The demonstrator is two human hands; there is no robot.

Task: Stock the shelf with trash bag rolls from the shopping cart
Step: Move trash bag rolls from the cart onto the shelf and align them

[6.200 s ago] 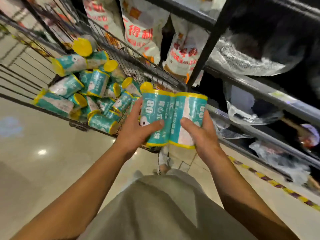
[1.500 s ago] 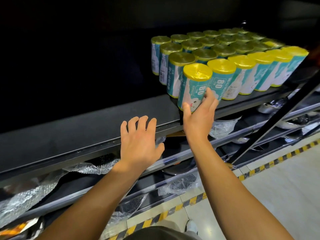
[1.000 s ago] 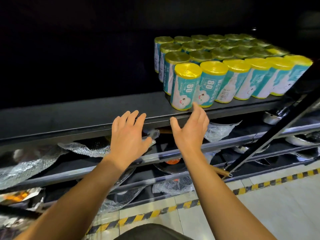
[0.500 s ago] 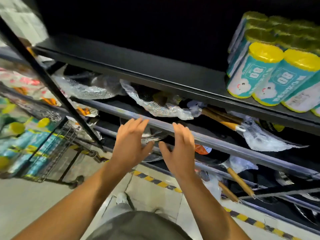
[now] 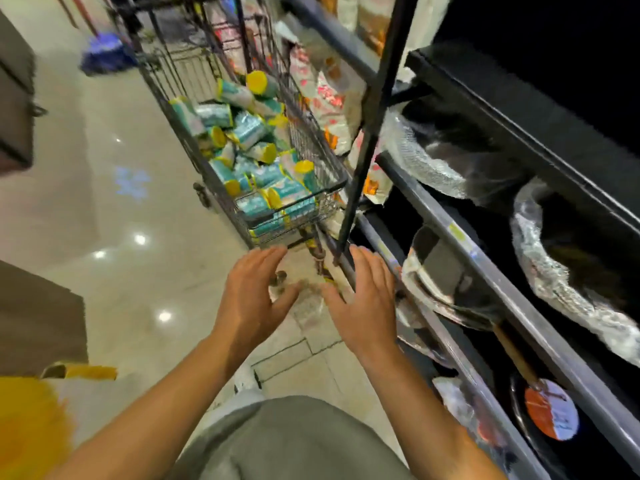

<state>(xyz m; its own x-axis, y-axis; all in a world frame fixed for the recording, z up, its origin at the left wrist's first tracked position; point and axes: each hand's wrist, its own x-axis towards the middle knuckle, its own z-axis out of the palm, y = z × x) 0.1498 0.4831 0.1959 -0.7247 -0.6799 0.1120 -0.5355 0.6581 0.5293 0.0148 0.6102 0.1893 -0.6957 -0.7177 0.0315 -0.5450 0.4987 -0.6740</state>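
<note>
Reaching toward the shopping cart (image 5: pixel 322 199), both hands are spread and carry nothing: the left hand (image 5: pixel 252 296) and right hand (image 5: pixel 363 303) hover side by side, short of its near end. I'd judge this the fetching step; next comes grasping rolls. The trash bag rolls (image 5: pixel 249 157) lie heaped beyond the fingertips, roughly twenty, too blurred to count exactly. The shelf (image 5: pixel 519 109) runs along the right hand's side.

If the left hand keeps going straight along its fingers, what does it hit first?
Probably the near end of the cart, low on its wire frame, below the rolls. The left hand is open, holding nothing, and nothing shows in between, though depth is hard to judge.
</note>
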